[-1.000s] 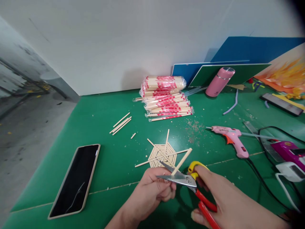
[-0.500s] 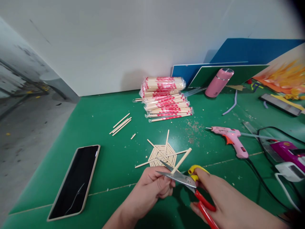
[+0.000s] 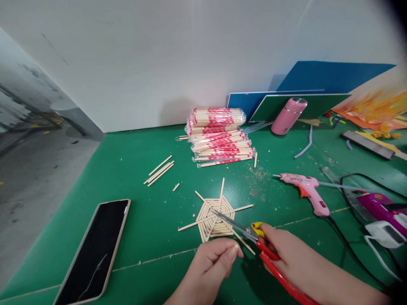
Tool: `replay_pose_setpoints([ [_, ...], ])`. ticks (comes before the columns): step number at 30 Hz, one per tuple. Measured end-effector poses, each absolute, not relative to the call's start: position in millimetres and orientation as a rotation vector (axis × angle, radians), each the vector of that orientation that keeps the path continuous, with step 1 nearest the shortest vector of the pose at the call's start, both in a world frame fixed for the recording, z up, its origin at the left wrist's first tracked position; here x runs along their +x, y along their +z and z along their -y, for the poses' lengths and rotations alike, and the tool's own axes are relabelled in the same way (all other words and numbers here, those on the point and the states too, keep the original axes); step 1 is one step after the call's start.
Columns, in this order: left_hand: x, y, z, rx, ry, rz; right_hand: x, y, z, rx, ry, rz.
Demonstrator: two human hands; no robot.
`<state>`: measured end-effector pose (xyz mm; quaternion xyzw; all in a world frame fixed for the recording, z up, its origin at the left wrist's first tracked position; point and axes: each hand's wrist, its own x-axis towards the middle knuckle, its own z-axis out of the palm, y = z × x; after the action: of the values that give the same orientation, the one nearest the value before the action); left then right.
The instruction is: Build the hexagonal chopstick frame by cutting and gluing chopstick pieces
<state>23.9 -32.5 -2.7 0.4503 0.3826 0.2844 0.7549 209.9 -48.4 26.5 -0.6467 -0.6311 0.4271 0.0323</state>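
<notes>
My right hand [image 3: 280,250] grips a pair of scissors [image 3: 246,231] with red handles and a yellow part near the thumb. The blades are closed together and point left, over the middle of a spiderweb-like piece made of wooden sticks [image 3: 206,218]. This web has nested rings of short sticks and longer spokes reaching past them. Just in front of it, my left hand [image 3: 216,264] is closed with thumb and fingers pinched; whatever sits between them is hidden. A short cut stick piece [image 3: 255,160] is by the packs of chopsticks [image 3: 222,146].
Several loose sticks [image 3: 159,171] and a small offcut [image 3: 176,187] lie left of the web. A phone [image 3: 92,254] is at the left front. Rightward are a pink glue gun [image 3: 307,186] with its cord, a pink bottle [image 3: 289,116] and a purple device [image 3: 383,205].
The scissors have closed, and the stick that was between their blades is gone from there. A short piece now appears by the chopstick packs. My left hand has moved slightly right and nearer.
</notes>
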Motion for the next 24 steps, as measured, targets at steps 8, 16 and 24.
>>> replay_pose_setpoints([
  [8,-5,14,9,1.441,0.722,-1.269,241,19,37,-2.191,0.916,1.857],
  [16,-46,3,-33,2.069,0.61,-1.706,290,-16,41,-2.387,0.182,1.958],
  [24,-58,-13,-62,2.316,0.451,-1.822,290,6,-16,-2.289,-0.001,1.626],
])
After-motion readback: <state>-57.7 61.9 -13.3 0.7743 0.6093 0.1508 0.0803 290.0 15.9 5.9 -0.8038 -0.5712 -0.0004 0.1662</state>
